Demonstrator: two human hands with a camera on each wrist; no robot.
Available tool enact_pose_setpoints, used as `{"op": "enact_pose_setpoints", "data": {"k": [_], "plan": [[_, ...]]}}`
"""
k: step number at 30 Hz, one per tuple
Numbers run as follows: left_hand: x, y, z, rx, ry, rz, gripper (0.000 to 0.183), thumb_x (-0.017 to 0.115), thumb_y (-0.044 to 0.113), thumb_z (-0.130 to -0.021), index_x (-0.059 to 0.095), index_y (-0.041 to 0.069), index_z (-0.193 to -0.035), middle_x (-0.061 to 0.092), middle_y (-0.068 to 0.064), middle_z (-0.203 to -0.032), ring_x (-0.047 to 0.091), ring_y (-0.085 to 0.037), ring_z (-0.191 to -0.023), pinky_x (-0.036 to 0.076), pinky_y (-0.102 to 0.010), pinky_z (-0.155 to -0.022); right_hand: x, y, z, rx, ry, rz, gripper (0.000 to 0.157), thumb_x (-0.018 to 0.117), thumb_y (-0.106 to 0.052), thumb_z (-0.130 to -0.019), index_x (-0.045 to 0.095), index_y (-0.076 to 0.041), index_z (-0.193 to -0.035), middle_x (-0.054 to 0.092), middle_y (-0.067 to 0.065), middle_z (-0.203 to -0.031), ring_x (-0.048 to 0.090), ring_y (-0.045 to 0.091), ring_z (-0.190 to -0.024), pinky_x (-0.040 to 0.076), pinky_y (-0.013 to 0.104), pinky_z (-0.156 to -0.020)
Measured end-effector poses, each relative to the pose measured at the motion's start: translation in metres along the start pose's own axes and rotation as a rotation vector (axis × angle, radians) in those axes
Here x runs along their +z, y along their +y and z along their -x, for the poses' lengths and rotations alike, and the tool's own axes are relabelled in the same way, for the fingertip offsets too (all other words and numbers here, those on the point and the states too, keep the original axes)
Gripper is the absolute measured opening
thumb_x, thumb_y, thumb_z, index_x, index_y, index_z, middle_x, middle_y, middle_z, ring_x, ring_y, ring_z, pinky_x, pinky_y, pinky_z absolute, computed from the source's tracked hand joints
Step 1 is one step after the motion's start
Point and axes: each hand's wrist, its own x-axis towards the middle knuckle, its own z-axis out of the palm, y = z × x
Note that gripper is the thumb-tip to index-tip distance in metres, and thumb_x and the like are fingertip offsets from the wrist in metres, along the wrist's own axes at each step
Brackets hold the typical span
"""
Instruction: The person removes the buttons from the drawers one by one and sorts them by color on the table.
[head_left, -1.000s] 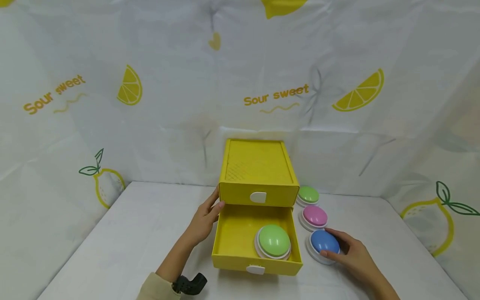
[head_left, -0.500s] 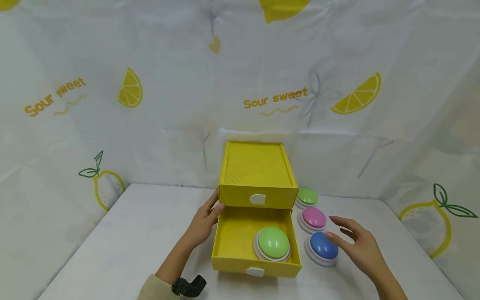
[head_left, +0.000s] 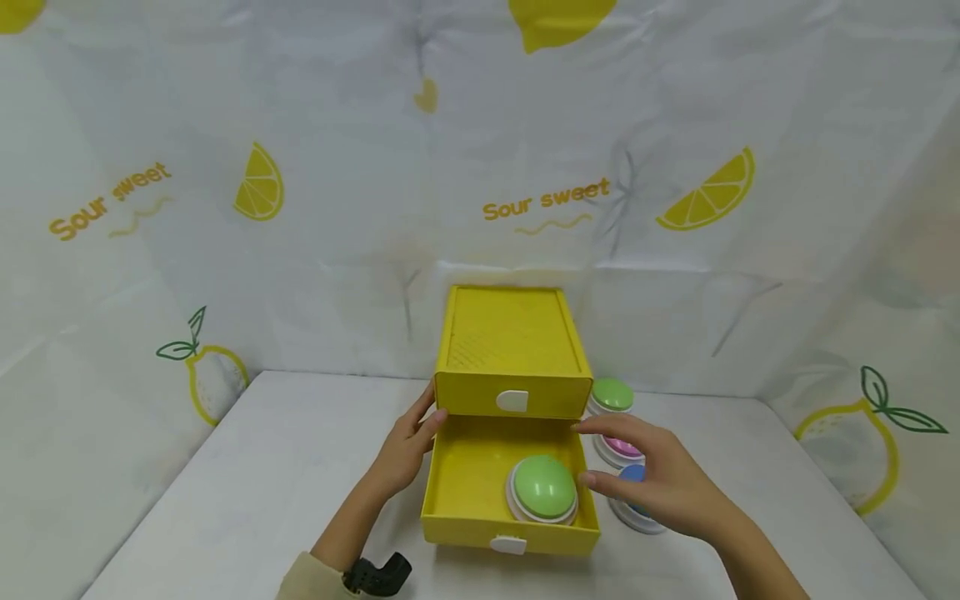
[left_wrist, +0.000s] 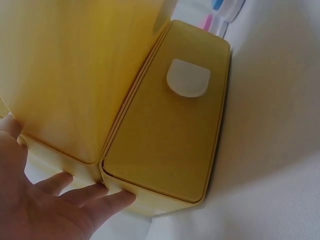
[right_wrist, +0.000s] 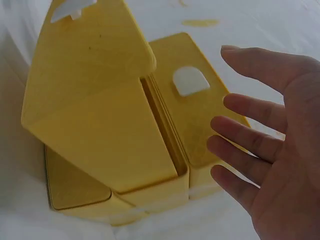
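My left hand (head_left: pixel 401 450) lies against the left side of a yellow drawer cabinet (head_left: pixel 517 329). Its thumb is by the front edge, and in the left wrist view its fingers (left_wrist: pixel 107 206) touch the side wall. A drawer (head_left: pixel 467 479) is pulled out below the top one, and a green dome button (head_left: pixel 544 486) with a white base sits in its right half. My right hand (head_left: pixel 667 479) holds nothing; its fingers and thumb are apart beside the drawer's right wall, partly covering a blue dome button (head_left: pixel 633 472) and a pink one (head_left: pixel 624 448).
A second green dome button (head_left: pixel 612 392) stands at the cabinet's back right, in line with the pink and blue ones on the white table (head_left: pixel 315 450). The top drawer's front (right_wrist: pixel 187 100) is closed. A lemon-print cloth (head_left: pixel 360 208) hangs behind.
My right hand lets go of the blue button, lifts away, then moves left to the drawer's right wall. The blue button stays on the table. My left hand keeps its place.
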Motion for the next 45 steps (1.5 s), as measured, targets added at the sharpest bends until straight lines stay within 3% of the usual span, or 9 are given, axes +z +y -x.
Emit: {"op": "enact_pose_setpoints", "data": {"k": [4,7,13,18,25,32,41,45], "plan": [[-0.003,-0.001,0.001,-0.006,-0.002,-0.007,0.060,0.043,0.038,-0.109,0.018,0.029,-0.163,0.025,-0.004,-0.169,0.046,-0.046,-0.141,0.053,-0.059,-0.101,0.008,-0.008,-0.018,-0.121,-0.114,-0.019,0.043,0.082,-0.033,-0.086,0.066,-0.029,-0.126,0.069,-0.015,-0.125,0.065,0.009,-0.116,0.055,0.032,-0.098],[-0.006,-0.003,0.001,-0.007,0.001,-0.010,0.060,0.043,0.038,-0.109,0.018,0.028,-0.163,0.025,-0.004,-0.169,0.045,-0.045,-0.142,0.053,-0.058,-0.101,0.015,-0.010,-0.031,-0.163,-0.223,0.001,0.040,0.078,-0.040,-0.089,0.067,-0.027,-0.125,0.069,-0.015,-0.124,0.066,0.013,-0.113,0.054,0.032,-0.098],[-0.009,-0.007,0.001,-0.014,0.000,-0.012,0.062,0.042,0.039,-0.109,0.017,0.025,-0.163,0.024,-0.006,-0.169,0.044,-0.045,-0.143,0.054,-0.057,-0.101,0.027,-0.011,-0.052,-0.096,-0.448,0.045,0.044,0.071,-0.047,-0.092,0.070,-0.018,-0.126,0.070,-0.002,-0.125,0.065,0.020,-0.114,0.054,0.040,-0.101],[-0.010,-0.007,0.001,-0.016,0.002,-0.006,0.062,0.043,0.039,-0.109,0.017,0.025,-0.163,0.025,-0.006,-0.169,0.044,-0.044,-0.143,0.053,-0.057,-0.102,0.034,-0.009,-0.061,-0.059,-0.541,0.072,0.046,0.070,-0.045,-0.094,0.070,-0.012,-0.127,0.071,0.000,-0.126,0.064,0.018,-0.116,0.053,0.042,-0.104],[-0.009,-0.006,0.000,-0.007,-0.006,0.011,0.062,0.044,0.038,-0.109,0.017,0.025,-0.163,0.024,-0.006,-0.169,0.046,-0.042,-0.143,0.053,-0.056,-0.103,0.036,-0.007,-0.061,-0.035,-0.586,0.111,0.039,0.071,-0.042,-0.093,0.072,-0.016,-0.123,0.072,-0.007,-0.118,0.062,0.010,-0.109,0.054,0.038,-0.100],[-0.007,-0.005,-0.001,0.002,-0.020,0.011,0.061,0.043,0.038,-0.109,0.017,0.027,-0.163,0.024,-0.005,-0.169,0.046,-0.042,-0.143,0.052,-0.056,-0.104,0.028,-0.007,-0.056,-0.027,-0.591,0.040,0.031,0.075,-0.033,-0.091,0.073,-0.021,-0.119,0.071,-0.008,-0.119,0.061,0.004,-0.105,0.055,0.035,-0.099],[-0.005,-0.004,-0.002,0.019,-0.033,0.033,0.060,0.043,0.035,-0.109,0.018,0.028,-0.163,0.024,-0.004,-0.169,0.045,-0.042,-0.143,0.051,-0.058,-0.105,0.015,-0.016,-0.044,-0.036,-0.534,0.028,0.041,0.079,-0.038,-0.086,0.069,-0.026,-0.124,0.065,-0.009,-0.130,0.059,0.018,-0.120,0.051,0.042,-0.105],[-0.004,-0.003,-0.002,0.021,-0.031,0.033,0.060,0.043,0.035,-0.109,0.018,0.027,-0.163,0.024,-0.003,-0.169,0.046,-0.043,-0.142,0.051,-0.058,-0.104,0.013,-0.016,-0.042,-0.029,-0.515,0.020,0.044,0.080,-0.040,-0.084,0.069,-0.026,-0.124,0.066,-0.010,-0.126,0.057,0.015,-0.117,0.052,0.038,-0.100]]}}
